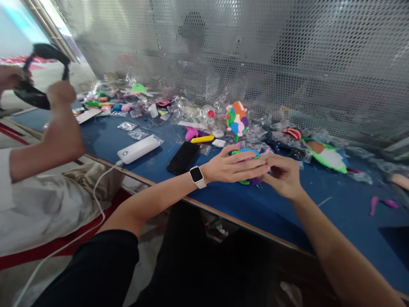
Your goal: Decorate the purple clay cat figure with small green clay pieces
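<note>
My left hand (234, 167), with a white smartwatch (197, 175) on its wrist, curls around a multicoloured clay model (250, 152) just above the blue table. Blue, green and purple patches of the model show past the fingers; most of it is hidden. At the model's right side my right hand (286, 172) is closed, thumb and fingertips pressed in against it. What exactly those fingertips pinch cannot be seen. Just behind the hands stands another lumpy clay model (237, 119) in orange, green, blue and pink.
A black phone (183, 157) and a white power bank (139, 149) with a cable lie left. A yellow cutter (202, 139) is nearby. Clear wrappers and clay pieces line the perforated metal panel (287, 55). At far left a co-worker's arm (60, 123) holds a black ring-like object (35, 96).
</note>
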### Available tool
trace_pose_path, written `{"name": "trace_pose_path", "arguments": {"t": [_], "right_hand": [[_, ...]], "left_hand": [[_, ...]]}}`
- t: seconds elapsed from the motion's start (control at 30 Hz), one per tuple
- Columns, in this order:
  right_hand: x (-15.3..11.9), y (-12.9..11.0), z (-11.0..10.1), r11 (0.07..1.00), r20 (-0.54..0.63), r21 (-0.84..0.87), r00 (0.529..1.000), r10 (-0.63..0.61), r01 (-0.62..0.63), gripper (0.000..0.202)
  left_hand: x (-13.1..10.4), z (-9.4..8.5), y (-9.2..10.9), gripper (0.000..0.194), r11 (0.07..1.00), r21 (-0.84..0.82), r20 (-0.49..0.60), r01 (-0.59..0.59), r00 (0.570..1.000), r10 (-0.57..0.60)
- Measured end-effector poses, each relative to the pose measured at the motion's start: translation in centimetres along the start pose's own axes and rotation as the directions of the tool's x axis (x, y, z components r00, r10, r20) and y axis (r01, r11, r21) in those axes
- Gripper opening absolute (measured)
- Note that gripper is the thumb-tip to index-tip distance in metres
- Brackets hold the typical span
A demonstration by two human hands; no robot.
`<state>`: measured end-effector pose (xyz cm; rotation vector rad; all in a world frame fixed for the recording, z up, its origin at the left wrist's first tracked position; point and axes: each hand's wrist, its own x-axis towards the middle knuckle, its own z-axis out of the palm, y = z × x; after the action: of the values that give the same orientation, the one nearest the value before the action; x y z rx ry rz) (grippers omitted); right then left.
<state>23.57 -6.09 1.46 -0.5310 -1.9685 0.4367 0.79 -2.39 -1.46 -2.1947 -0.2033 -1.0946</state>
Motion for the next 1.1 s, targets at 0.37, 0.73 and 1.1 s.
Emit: {"name": "trace_pose_path", "arguments": {"t": [0.37,0.73,1.1], "right_hand": [[-0.3,0.3,-0.2,0.997,0.068,-0.065,0.997,0.038,-0.034,0.023],[-0.4,0.7,-0.1,0.988,0.096,-0.123,0.990,0.105,-0.093,0.014],[-0.3,0.0,0.2,0.989,0.075,-0.116,0.993,0.096,-0.087,0.017]], "left_hand": [[0.0,-0.1,0.1,0.027,0.997,0.072,-0.105,0.042,0.994,-0.035],[-0.6,0.6,-0.4,0.041,0.981,-0.146,0.280,0.131,0.956,-0.087],[0.4,0.0,-0.3,0.025,1.000,0.016,-0.096,0.023,0.995,-0.021]]}}
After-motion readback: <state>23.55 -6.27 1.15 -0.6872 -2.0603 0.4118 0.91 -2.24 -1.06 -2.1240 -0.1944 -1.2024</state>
